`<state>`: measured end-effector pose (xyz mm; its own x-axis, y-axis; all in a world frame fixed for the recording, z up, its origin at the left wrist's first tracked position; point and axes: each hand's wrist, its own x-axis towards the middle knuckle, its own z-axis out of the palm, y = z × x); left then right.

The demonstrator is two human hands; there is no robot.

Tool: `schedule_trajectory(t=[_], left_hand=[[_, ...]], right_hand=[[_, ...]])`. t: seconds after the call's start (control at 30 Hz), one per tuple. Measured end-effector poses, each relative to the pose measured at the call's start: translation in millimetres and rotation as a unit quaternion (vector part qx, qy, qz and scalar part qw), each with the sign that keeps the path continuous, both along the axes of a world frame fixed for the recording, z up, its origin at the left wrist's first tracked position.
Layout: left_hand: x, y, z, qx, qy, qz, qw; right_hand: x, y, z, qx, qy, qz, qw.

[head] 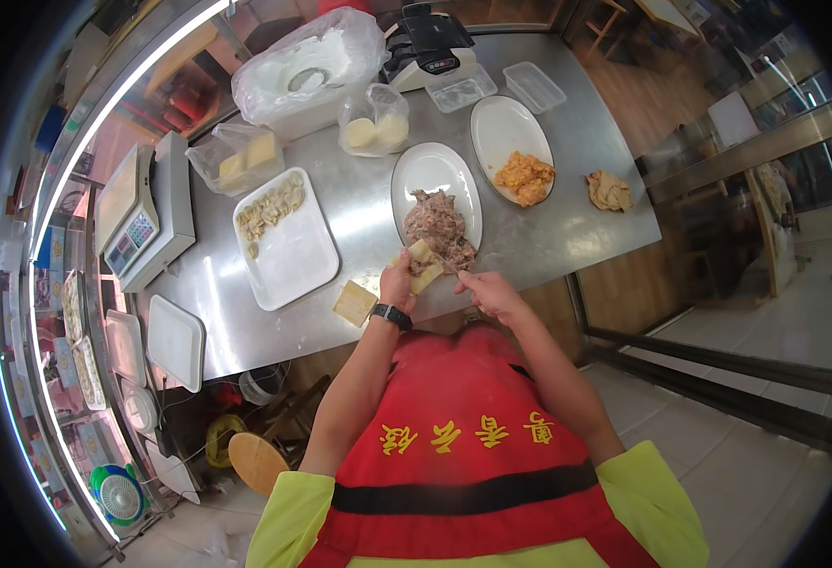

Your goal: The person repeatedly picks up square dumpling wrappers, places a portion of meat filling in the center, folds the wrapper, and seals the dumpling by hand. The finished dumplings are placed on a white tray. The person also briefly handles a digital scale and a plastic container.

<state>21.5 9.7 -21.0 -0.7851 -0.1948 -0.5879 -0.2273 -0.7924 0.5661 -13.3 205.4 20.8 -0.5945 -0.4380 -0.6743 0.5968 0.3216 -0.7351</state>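
My left hand (396, 285) holds a square yellow dough wrapper (427, 275) with some minced filling on it. In my right hand (490, 292) is a thin utensil (450, 265), its tip at the wrapper; its exact kind is too small to tell. Just beyond both hands lies an oval white plate (434, 165) with a heap of minced meat filling (439, 221). A stack of square wrappers (356, 303) rests on the table beside my left wrist. Further left, a white tray (292, 259) carries rows of folded dumplings (272, 204) along its far side.
A second oval plate (505, 128) holds orange filling (526, 177). A crumpled cloth (608, 191) lies at the right. Bagged wrappers (245, 157), a plastic-covered box (309, 71), clear containers (533, 86) and a black-lidded machine (430, 46) stand behind. A weighing scale (146, 213) occupies the left end.
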Motion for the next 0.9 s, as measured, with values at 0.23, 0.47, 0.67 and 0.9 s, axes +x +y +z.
schedule_trajectory(t=[0.23,0.47,0.67,0.9], left_hand=[[2,5,-14,0.01,0.0,-0.003,1.0],[1,1,-19,0.034,0.015,-0.022,0.999],[0,8,-18,0.055,-0.011,-0.009,0.998],[-4,15,-15,0.095,0.03,-0.011,0.995]], right_hand=[[3,-10,-6,0.056,0.077,-0.003,0.995],[-6,11,-43,0.079,0.088,-0.061,0.991],[11,-4,-18,0.086,0.199,-0.008,0.976],[17,-6,2,0.134,0.31,0.079,0.938]])
